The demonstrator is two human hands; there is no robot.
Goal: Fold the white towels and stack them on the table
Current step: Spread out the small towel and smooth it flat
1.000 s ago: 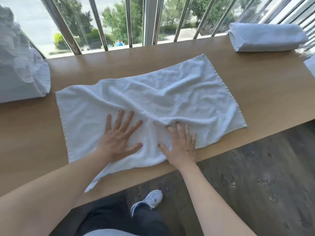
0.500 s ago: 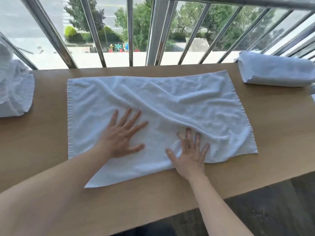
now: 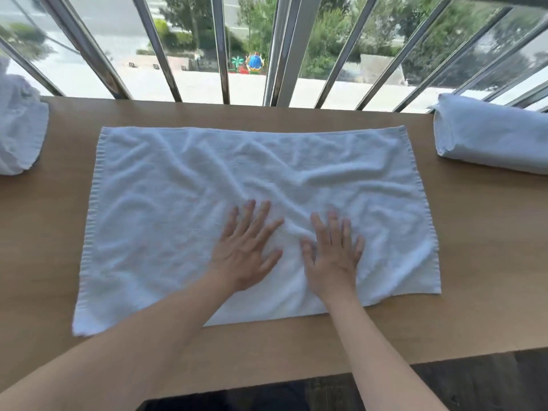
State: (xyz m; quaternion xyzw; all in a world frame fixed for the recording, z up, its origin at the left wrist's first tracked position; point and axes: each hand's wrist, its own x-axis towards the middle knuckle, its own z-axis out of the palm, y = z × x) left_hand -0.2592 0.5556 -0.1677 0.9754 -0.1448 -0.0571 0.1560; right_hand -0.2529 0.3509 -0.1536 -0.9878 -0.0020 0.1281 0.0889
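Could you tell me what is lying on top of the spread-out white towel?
Only the left hand and right hand lie flat on the spread towel, fingers open. The towel hides the table beneath it.

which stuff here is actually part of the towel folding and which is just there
Part of the job:
- spread towel, flat on the table
- left hand and right hand, palms flat on it
- folded towel, far right
- crumpled towels, far left

Just there:
- window bars
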